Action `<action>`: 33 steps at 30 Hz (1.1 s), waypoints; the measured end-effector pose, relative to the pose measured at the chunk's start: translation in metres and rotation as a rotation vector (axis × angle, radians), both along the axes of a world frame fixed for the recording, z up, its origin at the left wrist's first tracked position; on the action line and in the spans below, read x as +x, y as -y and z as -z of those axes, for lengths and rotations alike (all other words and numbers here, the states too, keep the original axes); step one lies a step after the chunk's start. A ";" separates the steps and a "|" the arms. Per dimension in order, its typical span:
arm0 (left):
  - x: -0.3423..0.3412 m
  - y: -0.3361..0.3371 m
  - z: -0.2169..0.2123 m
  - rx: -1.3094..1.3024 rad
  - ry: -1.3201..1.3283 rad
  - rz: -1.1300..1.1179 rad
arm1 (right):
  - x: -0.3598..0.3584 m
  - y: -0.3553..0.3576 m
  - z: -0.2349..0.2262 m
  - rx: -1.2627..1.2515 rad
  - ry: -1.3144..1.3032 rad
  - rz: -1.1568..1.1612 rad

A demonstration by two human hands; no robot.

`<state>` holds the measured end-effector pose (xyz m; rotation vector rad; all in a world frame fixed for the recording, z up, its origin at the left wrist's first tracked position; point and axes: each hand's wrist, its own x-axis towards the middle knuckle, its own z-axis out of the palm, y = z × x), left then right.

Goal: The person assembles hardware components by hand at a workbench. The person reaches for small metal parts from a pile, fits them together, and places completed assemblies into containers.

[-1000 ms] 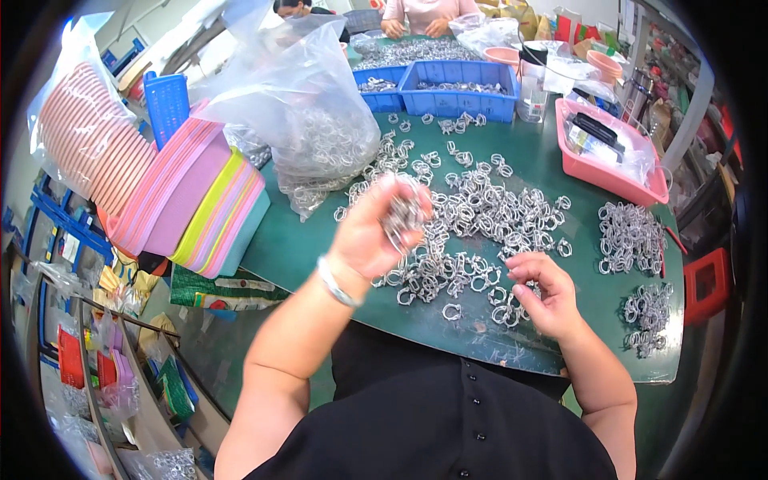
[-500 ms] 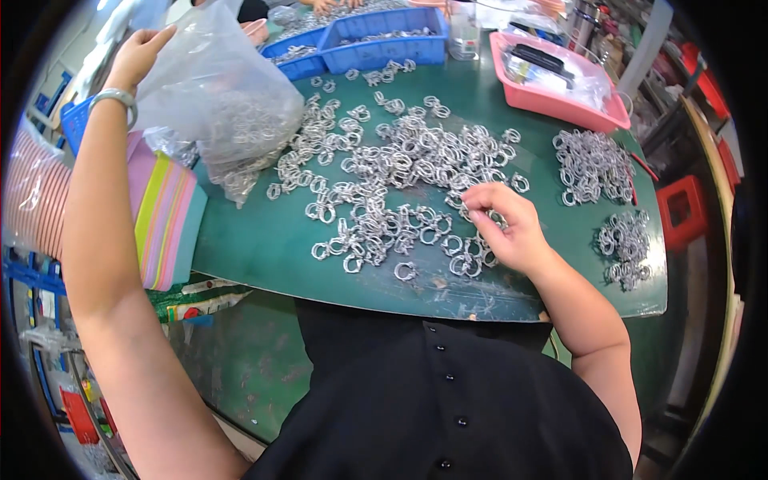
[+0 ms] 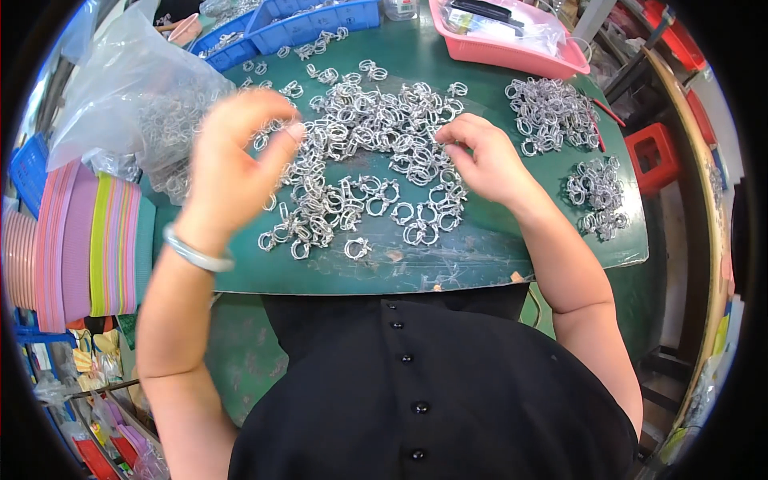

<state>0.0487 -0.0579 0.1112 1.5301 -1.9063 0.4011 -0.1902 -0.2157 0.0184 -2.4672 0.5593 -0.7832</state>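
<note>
A loose heap of small silver metal ring clamps (image 3: 352,120) covers the middle of the green table. My left hand (image 3: 232,164), a pale bangle (image 3: 198,250) on its wrist, hovers over the heap's left side. Its fingers are curved, with a gap between them and the thumb; nothing shows in it. At the heap's right edge my right hand (image 3: 488,160) has its fingertips drawn together among the clamps; what they hold, if anything, is hidden. Behind my left hand a clear plastic bag (image 3: 128,72) slumps on the table, more clamps inside.
Two smaller clamp piles, one larger (image 3: 554,116) and one nearer (image 3: 596,196), lie at the right. A pink basket (image 3: 512,60) and blue bins (image 3: 312,28) stand at the back. Stacked coloured baskets (image 3: 88,240) flank the table's left; a red stool (image 3: 652,158) is beyond its right edge.
My left hand has let go of the raised bag and come down rightward to the heap. The bag has sunk. My right hand stays by the heap's right edge; the whole view has shifted.
</note>
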 end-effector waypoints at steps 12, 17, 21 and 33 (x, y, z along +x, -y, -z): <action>-0.062 -0.005 0.081 0.356 -0.362 0.010 | 0.015 -0.028 0.012 -0.238 -0.132 -0.045; -0.063 -0.005 0.085 0.384 -0.430 -0.033 | 0.016 -0.029 0.010 -0.225 -0.052 -0.011; -0.065 -0.006 0.087 0.339 -0.420 -0.014 | 0.018 -0.030 0.013 -0.246 -0.076 -0.027; -0.075 -0.006 0.092 0.370 -0.878 -0.030 | 0.021 -0.041 0.000 -0.260 0.292 -0.358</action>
